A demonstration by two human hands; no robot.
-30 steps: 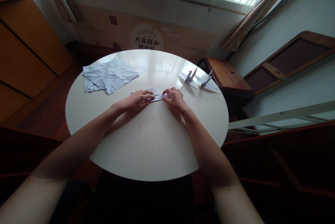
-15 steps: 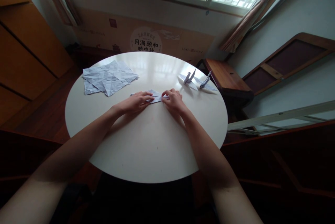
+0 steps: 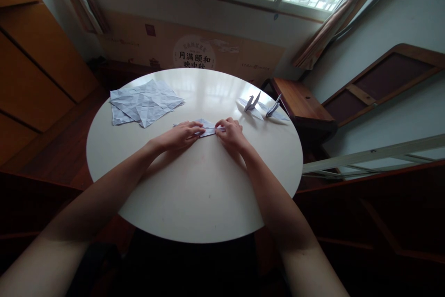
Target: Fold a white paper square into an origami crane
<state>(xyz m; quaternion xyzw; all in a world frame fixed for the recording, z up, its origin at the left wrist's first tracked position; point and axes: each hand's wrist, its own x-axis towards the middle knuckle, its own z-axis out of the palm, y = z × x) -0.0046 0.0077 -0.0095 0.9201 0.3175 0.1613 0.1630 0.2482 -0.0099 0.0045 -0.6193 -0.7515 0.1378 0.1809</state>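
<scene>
My two hands were at the folded paper (image 3: 207, 129), which lay on the white round table (image 3: 194, 186), in the middle of its far half. With my left hand (image 3: 182, 134) I touched the left part of this paper; the fingers were bent a little and lay close together over it, and they hid some of it. With my right hand (image 3: 230, 132) I pinched the right part between the thumb and the fingers. On the far left of the table there were creased paper sheets (image 3: 144, 102), which overlapped each other. On the far right stood two folded paper cranes, the left crane (image 3: 251, 105) just beside the right crane (image 3: 273, 110).
</scene>
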